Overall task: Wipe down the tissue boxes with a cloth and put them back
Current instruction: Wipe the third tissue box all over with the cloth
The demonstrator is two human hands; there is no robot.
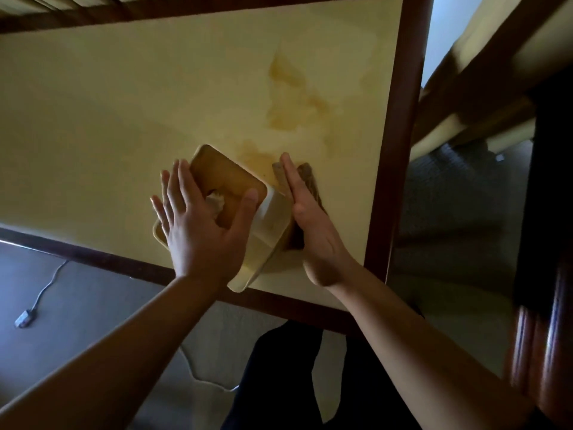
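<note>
Standing near the desk's (93, 119) front edge, close to its right front corner, the tissue box (263, 231) is bracketed by both hands. Left hand (198, 231) lies spread, fingers straight, over the wooden lid (223, 175), thumb down the pale side. Right hand (310, 218) presses flat-fingered on a brownish cloth (310, 181) against the box's right side. A tuft of tissue (215, 201) pokes from the lid slot. Likely light, stiff and smooth, the box could slide; steadying it by opposite sides seems safest. Beyond, a stain (294, 103) marks the desk
</note>
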